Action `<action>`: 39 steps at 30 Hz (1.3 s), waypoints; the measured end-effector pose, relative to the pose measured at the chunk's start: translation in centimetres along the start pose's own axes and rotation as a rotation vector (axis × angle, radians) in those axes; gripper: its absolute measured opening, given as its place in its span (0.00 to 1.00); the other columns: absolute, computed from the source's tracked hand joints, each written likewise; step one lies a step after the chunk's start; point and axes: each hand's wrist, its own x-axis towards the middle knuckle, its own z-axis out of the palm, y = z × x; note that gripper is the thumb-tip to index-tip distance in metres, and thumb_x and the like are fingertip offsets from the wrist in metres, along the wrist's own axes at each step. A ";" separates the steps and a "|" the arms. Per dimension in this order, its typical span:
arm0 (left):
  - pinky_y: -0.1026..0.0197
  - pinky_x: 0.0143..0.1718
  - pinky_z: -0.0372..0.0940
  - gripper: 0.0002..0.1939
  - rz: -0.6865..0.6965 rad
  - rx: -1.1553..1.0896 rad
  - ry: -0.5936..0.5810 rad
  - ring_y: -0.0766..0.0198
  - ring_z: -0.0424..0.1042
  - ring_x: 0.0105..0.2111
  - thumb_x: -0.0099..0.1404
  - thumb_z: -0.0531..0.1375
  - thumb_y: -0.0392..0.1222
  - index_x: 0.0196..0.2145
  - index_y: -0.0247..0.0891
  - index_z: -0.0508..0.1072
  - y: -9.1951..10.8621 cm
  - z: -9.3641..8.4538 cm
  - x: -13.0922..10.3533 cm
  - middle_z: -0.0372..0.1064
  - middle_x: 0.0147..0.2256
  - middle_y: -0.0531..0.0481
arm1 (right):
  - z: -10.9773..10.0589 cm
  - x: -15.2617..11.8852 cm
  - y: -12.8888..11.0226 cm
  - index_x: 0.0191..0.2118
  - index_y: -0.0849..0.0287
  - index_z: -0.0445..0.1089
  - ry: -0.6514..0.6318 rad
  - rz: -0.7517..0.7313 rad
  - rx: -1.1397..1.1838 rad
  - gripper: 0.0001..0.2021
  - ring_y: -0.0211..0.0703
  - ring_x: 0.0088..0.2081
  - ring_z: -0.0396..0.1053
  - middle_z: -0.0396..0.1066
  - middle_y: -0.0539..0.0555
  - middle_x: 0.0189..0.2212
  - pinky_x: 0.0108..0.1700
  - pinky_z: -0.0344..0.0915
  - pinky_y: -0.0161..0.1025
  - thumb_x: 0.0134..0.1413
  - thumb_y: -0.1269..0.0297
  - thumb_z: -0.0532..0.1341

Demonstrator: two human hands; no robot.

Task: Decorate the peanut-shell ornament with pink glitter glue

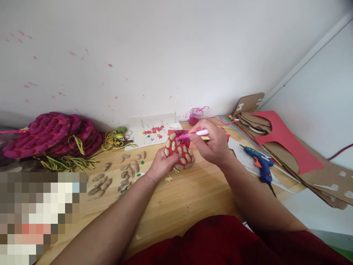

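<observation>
My left hand point(162, 163) grips the lower left edge of a red disc point(173, 148) with peanuts stuck over its face, the thumb lying across the front. Between the fingers of my right hand point(211, 141) is a paintbrush point(203, 132) with a white handle, its pink end touching the disc's upper part. Peanuts there are coated in magenta paint, while those lower down are bare tan. Behind my right hand stands a clear cup point(196, 116) of pink paint, partly hidden by the hand.
Magenta peanut-covered discs point(52, 129) are stacked at left beside yellow-green yarn point(114, 140). Loose peanuts point(129, 171) lie left of my hands. Star cutouts point(153, 130) rest on white paper. To the right are a blue glue gun point(260, 163), red card point(286, 140) and cardboard pieces point(249, 103).
</observation>
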 end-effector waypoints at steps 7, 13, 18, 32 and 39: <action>0.61 0.34 0.71 0.11 0.007 0.025 -0.016 0.62 0.75 0.28 0.50 0.68 0.39 0.33 0.33 0.80 -0.1 -0.1 0.1 0.80 0.30 0.47 | -0.1 0.1 -0.2 0.34 0.55 0.69 -0.076 -0.025 0.009 0.04 0.43 0.33 0.69 0.74 0.50 0.29 0.39 0.65 0.42 0.62 0.66 0.63; 0.61 0.34 0.71 0.11 0.025 0.024 -0.032 0.62 0.75 0.27 0.50 0.69 0.40 0.32 0.33 0.80 0.0 -0.2 0.1 0.80 0.30 0.47 | -0.2 0.0 0.3 0.35 0.55 0.69 0.007 0.045 0.013 0.03 0.43 0.34 0.70 0.74 0.51 0.31 0.40 0.65 0.43 0.63 0.66 0.62; 0.61 0.33 0.70 0.11 0.031 0.035 -0.020 0.63 0.74 0.27 0.49 0.69 0.39 0.32 0.33 0.80 0.2 0.0 0.0 0.80 0.30 0.47 | -0.2 0.0 0.3 0.35 0.55 0.69 -0.021 0.055 0.053 0.03 0.42 0.33 0.71 0.74 0.51 0.31 0.39 0.65 0.42 0.62 0.66 0.62; 0.59 0.35 0.70 0.13 0.024 0.066 0.004 0.61 0.75 0.29 0.50 0.69 0.41 0.34 0.33 0.80 0.1 0.0 0.0 0.80 0.31 0.46 | -0.2 0.0 0.4 0.35 0.55 0.69 0.017 0.057 0.013 0.03 0.43 0.35 0.71 0.75 0.51 0.31 0.39 0.66 0.43 0.62 0.65 0.62; 0.60 0.34 0.70 0.12 0.037 0.083 -0.024 0.61 0.75 0.28 0.50 0.69 0.41 0.33 0.34 0.80 0.2 0.0 0.0 0.80 0.31 0.46 | -0.3 0.0 0.6 0.35 0.55 0.69 0.019 0.058 0.010 0.04 0.43 0.34 0.70 0.74 0.51 0.30 0.37 0.65 0.42 0.62 0.65 0.62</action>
